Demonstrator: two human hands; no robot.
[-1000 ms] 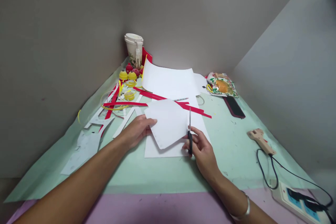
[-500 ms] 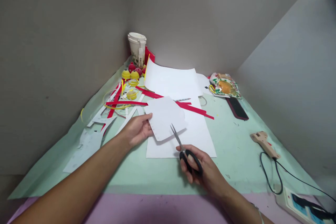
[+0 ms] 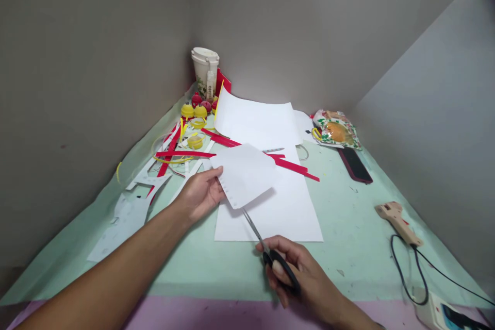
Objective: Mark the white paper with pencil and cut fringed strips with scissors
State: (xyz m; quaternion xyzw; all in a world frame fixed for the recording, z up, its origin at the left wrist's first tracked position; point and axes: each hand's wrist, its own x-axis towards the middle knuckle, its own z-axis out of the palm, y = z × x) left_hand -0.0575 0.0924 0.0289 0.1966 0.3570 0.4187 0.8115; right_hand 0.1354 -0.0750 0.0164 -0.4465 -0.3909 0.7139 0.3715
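Note:
My left hand (image 3: 204,191) pinches the left edge of a small piece of white paper (image 3: 247,175), thumb on top. The piece is tilted above a larger white sheet (image 3: 270,227) lying on the table. In my right hand (image 3: 288,268) is a pair of scissors (image 3: 266,252) with black handles, gripped through the loops. Their blades point up and left, almost closed, with the tips close to the lower corner of the small piece. Whether the tips touch the paper I cannot tell.
Red strips (image 3: 294,166) lie beyond the paper, with white offcuts (image 3: 127,216) at left. Yellow and red round pieces (image 3: 194,111) sit by a white cup (image 3: 204,67). On the right are a phone (image 3: 355,165), a glue gun (image 3: 398,221) with its cord, and a power strip (image 3: 431,309).
My right hand has drawn the scissors down and toward me, from over the small paper's right part to its lower corner. The view has shifted slightly. My left hand keeps its hold.

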